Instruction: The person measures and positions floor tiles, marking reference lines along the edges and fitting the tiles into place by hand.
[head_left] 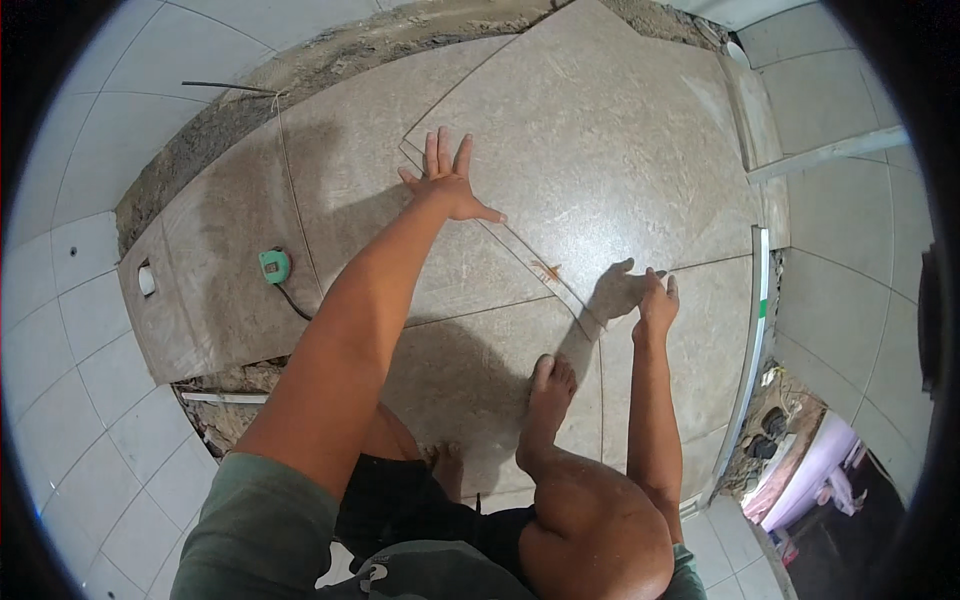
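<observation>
A: What did you have on my left side?
B: I had a green tape measure (275, 266) sitting on the floor tiles (230, 220). Then the left hand (447, 190): fingers spread apart over an edge of the big beige tile (600, 150).
A: Where was that one?
B: Upper middle to right, skewed against the joints, corner pointing left.
A: Right hand (656, 305)?
B: Near its lower edge, fingers loosely curled. I couldn't tell if they pinched anything. Metal straightedge (744, 350) lay farther right.
</observation>
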